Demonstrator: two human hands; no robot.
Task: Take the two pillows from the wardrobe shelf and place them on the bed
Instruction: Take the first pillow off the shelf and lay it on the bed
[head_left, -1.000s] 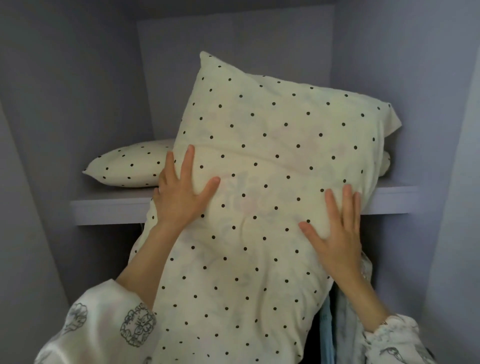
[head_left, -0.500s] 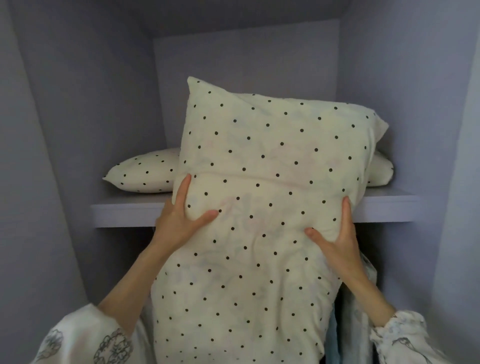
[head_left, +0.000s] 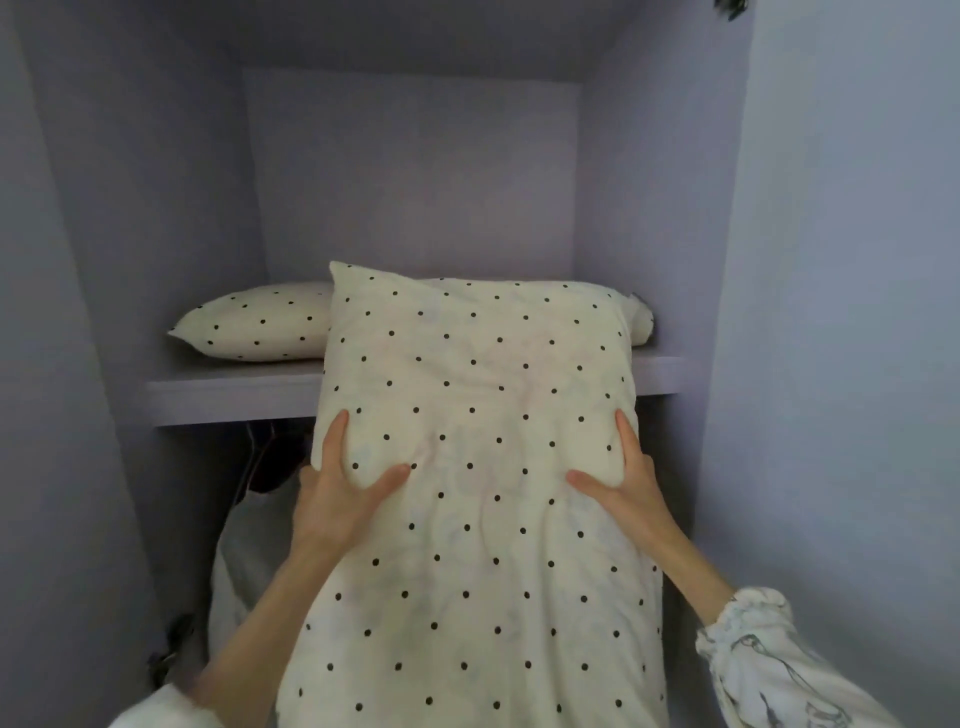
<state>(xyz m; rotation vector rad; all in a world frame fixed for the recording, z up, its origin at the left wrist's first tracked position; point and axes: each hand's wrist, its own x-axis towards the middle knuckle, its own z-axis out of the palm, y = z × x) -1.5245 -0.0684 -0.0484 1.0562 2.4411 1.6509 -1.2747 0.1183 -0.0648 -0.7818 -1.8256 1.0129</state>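
Left hand (head_left: 337, 493): grips the front pillow (head_left: 478, 467), thumb across its face.
Right hand (head_left: 631, 488): grips its other side.
Front pillow: frame centre, before the shelf (head_left: 234, 395).
Second pillow (head_left: 254, 325): lying on shelf, centre left.

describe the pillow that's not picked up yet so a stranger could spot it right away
Look into the lilac wardrobe at its one shelf. The second pillow lies flat on it at the back left, cream with black dots. Unlike the matching held pillow, which the left hand and right hand grip upright in front, nothing touches this one.
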